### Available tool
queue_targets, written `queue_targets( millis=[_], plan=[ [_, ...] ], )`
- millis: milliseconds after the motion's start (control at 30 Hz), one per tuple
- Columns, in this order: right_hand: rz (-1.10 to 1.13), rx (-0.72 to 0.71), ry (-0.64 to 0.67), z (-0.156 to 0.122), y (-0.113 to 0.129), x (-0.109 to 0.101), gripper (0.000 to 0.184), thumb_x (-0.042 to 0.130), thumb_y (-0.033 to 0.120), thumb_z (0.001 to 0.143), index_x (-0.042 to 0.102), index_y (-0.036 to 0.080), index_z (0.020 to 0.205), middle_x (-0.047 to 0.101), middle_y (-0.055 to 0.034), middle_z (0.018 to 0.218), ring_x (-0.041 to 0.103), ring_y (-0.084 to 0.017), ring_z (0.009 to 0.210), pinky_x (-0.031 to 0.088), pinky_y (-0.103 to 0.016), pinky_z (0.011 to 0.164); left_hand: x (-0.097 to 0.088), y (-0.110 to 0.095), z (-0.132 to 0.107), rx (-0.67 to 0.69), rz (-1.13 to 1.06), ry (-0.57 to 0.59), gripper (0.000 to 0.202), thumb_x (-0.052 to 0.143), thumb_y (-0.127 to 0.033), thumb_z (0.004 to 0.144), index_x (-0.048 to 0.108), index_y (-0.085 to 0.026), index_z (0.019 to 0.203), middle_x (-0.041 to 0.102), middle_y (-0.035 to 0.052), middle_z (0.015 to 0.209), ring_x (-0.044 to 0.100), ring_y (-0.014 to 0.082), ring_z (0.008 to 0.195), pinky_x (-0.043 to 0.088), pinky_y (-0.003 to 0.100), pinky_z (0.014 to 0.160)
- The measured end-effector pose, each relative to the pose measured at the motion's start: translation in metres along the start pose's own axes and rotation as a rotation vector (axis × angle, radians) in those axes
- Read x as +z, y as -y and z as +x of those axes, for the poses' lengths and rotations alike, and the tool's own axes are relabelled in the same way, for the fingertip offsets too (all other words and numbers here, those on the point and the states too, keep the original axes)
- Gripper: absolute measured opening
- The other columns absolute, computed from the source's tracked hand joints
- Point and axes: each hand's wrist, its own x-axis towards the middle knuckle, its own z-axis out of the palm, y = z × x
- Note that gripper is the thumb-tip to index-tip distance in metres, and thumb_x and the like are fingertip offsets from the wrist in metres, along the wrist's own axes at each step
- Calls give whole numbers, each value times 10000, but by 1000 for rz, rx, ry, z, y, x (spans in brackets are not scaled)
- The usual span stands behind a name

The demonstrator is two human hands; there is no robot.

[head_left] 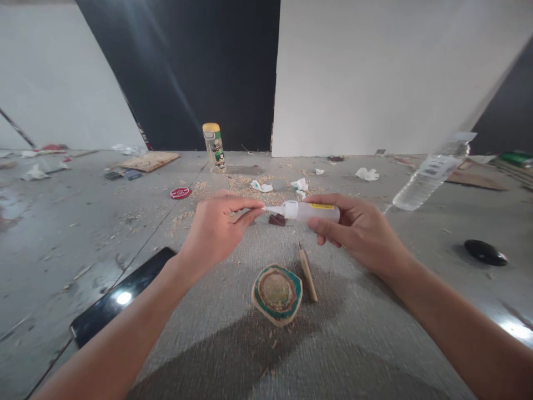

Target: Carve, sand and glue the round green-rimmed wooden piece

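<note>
My right hand [358,230] is closed around a small clear squeeze bottle [310,211] with a yellow label, held level above the grey mat [250,344]. My left hand [216,228] pinches the bottle's white nozzle tip [270,209] between thumb and fingers. Below my hands lies a round wooden piece with a teal rim [277,293]. A thin wooden stick [308,273] lies just right of it. A small dark block [277,220] sits behind the nozzle.
A black phone [120,294] lies at the mat's left edge. A yellow-capped bottle [214,146] stands at the back, a red disc [180,193] to its left. Wood shavings and crumpled tissues [261,186] are scattered. A water bottle [431,175] and a black oval object [485,252] are right.
</note>
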Motion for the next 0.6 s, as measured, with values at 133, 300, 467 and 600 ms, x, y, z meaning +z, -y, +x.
queue_targets(
  millis=[133, 300, 467, 600],
  plan=[
    [-2, 4, 22, 0, -2, -1, 447, 734, 403, 717, 691, 165, 1093, 601, 26, 476, 476, -104, 406, 323, -238, 401, -2, -4, -1, 68, 19, 0, 120, 664, -273, 864, 769, -243, 913, 768, 25, 892, 678, 197, 858, 518, 336, 772],
    [87, 16, 108, 3, -5, 0, 430, 720, 366, 734, 665, 168, 1112, 628, 22, 505, 482, -110, 411, 358, -245, 400, -6, -8, 0, 129, 33, 42, 135, 642, -272, 884, 761, -234, 936, 768, 25, 876, 674, 183, 847, 515, 306, 749],
    [113, -26, 101, 4, -10, 2, 348, 737, 322, 733, 680, 211, 1058, 640, 27, 554, 488, -108, 432, 392, -254, 420, -6, -7, 1, 116, 18, 71, 131, 631, -263, 884, 756, -248, 918, 761, 25, 878, 673, 184, 844, 515, 315, 782],
    [131, -32, 137, 4, -16, 4, 339, 714, 379, 789, 670, 196, 1071, 631, 23, 533, 505, -111, 425, 374, -241, 399, -2, -5, -1, 85, -2, 84, 121, 642, -276, 876, 755, -256, 914, 754, 25, 852, 667, 183, 815, 517, 315, 769]
  ],
)
